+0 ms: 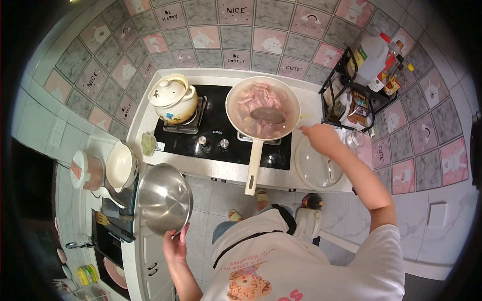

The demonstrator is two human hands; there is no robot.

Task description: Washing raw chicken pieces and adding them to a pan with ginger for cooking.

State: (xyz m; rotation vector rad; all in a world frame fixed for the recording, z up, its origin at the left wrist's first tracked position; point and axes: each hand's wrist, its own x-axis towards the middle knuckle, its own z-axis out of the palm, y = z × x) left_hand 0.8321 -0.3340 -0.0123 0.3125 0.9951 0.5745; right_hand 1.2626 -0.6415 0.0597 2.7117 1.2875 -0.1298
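My left hand (176,244) grips the near rim of a stainless steel mixing bowl (164,199), which is tilted and shows no contents. A cream frying pan (253,161) stands on the right burner, with pieces of raw-looking meat (260,96) in cloudy liquid. A dark oval utensil head (268,115) lies over the meat; its handle cannot be made out. Just right of the pan's rim is my right hand (320,138), fingers curled, above a glass lid (316,169) on the counter. Whether those fingers hold the utensil is not clear.
A lidded ceramic pot (173,99) sits on the left burner of the black gas hob (188,143). A black rack (333,88) of bottles stands at right. On the left counter are a cream dish (119,165), a white spoon (112,197) and a slotted turner (113,225).
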